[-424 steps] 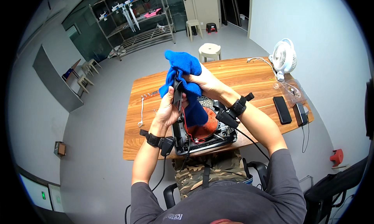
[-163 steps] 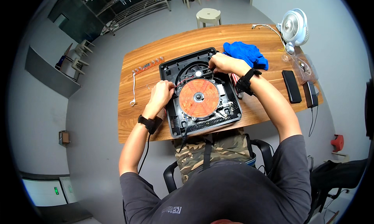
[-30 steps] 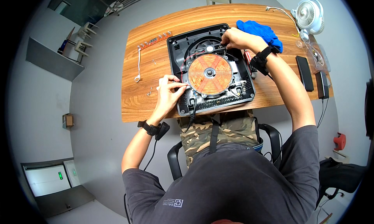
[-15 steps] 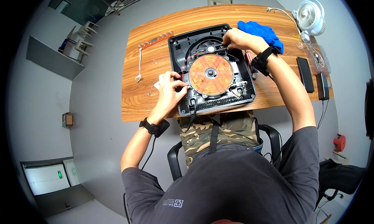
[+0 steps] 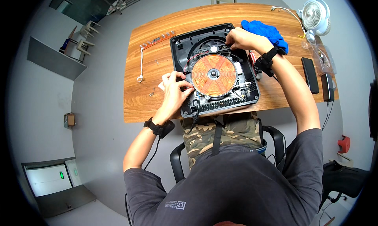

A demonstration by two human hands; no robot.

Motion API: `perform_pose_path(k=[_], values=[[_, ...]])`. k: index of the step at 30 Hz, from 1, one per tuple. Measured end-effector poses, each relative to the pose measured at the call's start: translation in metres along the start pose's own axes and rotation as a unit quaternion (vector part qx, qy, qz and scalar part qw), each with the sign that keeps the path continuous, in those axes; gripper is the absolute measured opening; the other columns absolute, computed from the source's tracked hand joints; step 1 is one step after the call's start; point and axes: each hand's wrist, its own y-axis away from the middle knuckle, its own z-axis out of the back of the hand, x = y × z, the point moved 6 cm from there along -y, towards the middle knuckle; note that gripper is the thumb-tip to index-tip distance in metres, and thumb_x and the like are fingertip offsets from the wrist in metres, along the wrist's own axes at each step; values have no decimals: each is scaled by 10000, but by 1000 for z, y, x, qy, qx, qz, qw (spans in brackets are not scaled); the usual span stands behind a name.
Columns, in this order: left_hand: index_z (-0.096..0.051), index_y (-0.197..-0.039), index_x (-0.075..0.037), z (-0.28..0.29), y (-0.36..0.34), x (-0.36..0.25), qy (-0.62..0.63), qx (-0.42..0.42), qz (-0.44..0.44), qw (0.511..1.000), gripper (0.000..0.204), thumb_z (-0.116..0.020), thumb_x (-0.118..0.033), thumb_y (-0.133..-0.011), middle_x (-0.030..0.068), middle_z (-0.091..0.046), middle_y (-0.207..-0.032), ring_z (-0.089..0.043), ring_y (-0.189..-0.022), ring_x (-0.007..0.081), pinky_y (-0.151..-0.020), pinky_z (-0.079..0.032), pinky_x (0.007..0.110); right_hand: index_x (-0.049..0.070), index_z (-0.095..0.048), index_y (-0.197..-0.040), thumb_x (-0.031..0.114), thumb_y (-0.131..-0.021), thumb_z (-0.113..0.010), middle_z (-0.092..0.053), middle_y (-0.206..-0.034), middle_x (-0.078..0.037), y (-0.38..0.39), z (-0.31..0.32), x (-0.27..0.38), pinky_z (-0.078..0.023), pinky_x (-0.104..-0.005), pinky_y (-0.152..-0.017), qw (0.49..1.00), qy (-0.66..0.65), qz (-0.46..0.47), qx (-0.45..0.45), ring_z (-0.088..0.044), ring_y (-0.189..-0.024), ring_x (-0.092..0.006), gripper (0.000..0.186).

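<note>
An opened induction cooker base, a black plastic housing (image 5: 182, 60), lies on the table in front of me. Its round copper coil (image 5: 208, 70) sits over a circuit board, with a black fan (image 5: 204, 43) behind it. My left hand (image 5: 173, 90) is at the coil's left edge, fingers bent and thumb drawn in close; what its fingertips grip is too small to make out. At the far right of the housing, beside the fan, my right hand (image 5: 241, 39) is closed in a pinch, and its fingertips hide what they hold.
A red-handled screwdriver (image 5: 253, 60) and a blue cloth (image 5: 265, 34) lie right of the housing. Left are an orange button board (image 5: 157, 40) with a white cable and several small screws (image 5: 152, 93). A white fan (image 5: 313, 15) and a black box (image 5: 309, 75) are at right.
My left fingers have shifted very slightly at the coil's left edge. My right hand keeps its pinch in the same place, and the whole picture has moved a little.
</note>
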Motion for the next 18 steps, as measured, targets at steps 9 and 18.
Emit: perform_pose_path(k=[9, 18], values=[[-818, -813, -173, -4, -7, 3, -23, 43, 4, 999, 164, -901, -241, -689, -32, -601, -1133, -419, -1224, 308, -1003, -280, 514, -11, -752, -1053, 24, -763, -808, -763, -997, -181, -2, 1, 0, -585, -382, -846, 1000, -3, 8, -1, -735, -965, -309, 298], [-813, -967, -177, 29, -24, 0, 39, 151, -19, 988, 208, -836, -295, -797, 17, -644, -1185, -571, -1217, 217, -1040, -338, 449, -9, -748, -1067, 43, -764, -816, -759, -990, -193, -1, 0, -1, -582, -396, -838, 1000, 13, 17, 4, -735, -948, -326, 314]])
